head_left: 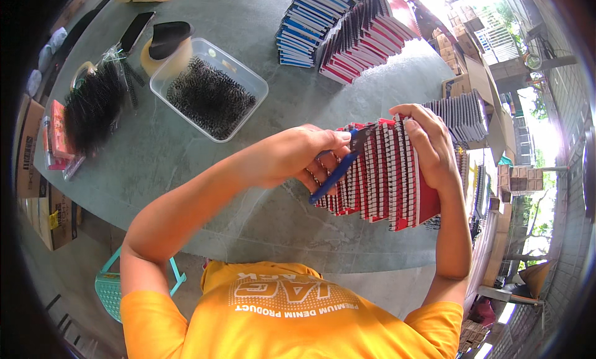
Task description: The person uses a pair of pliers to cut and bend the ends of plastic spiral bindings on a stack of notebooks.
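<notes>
My left hand point(304, 153) is closed around the blue handles of a pair of pliers point(343, 171). The dark jaws of the pliers point at the top edge of a row of red spiral notebooks point(379, 179), at the black coil ends. On the right side of that row, my right hand point(428, 142) curls its fingers over the top and holds the notebooks. Their bound edges, with black coils and white pages, face toward me. The jaws' exact contact with a coil is too small to make out.
A clear plastic tub point(261, 101) of black coils stands left of centre. Beside it are tape rolls point(149, 58) and a bundle of black coils point(93, 111). Blue notebooks point(304, 33), more red ones point(366, 42) and a dark coiled stack point(459, 116) stand farther off. A green stool point(112, 294) is at lower left.
</notes>
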The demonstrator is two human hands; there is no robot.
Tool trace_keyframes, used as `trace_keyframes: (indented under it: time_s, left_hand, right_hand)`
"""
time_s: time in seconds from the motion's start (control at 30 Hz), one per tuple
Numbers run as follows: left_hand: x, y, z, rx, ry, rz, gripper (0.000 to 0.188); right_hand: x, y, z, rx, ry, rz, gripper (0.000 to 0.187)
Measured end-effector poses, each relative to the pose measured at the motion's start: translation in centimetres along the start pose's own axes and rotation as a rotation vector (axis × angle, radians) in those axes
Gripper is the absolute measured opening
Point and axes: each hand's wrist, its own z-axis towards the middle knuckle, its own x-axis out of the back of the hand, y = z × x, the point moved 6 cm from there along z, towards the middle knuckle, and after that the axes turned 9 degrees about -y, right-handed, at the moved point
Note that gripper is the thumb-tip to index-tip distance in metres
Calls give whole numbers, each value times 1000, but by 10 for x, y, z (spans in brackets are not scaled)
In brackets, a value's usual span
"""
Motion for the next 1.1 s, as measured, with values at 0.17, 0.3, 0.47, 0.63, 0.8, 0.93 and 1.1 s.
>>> trace_keyframes:
  time_s: [0.17, 0.3, 0.47, 0.63, 0.8, 0.93, 1.1]
  left_hand:
    - [-1, 0, 8, 83, 4, -58, 44]
    - [-13, 27, -5, -268, 551, 1288, 39]
    - [-3, -4, 1, -52, -29, 103, 47]
    - [-11, -16, 7, 26, -116, -225, 48]
    - [-13, 16, -5, -441, 475, 1005, 40]
    - [-2, 5, 2, -76, -27, 344, 43]
    - [-3, 14, 6, -76, -54, -22, 51]
  right_hand:
    - [-1, -2, 0, -6, -2, -8, 35]
    - [-1, 1, 0, -1, 4, -11, 35]
    - [-1, 1, 1, 16, -1, -19, 35]
    - [-1, -1, 1, 13, 0, -2, 35]
    - [-2, -1, 0, 18, -6, -10, 36]
    - [1, -1, -1, 34, -6, 15, 37]
    - [-1, 11, -3, 1, -28, 100, 35]
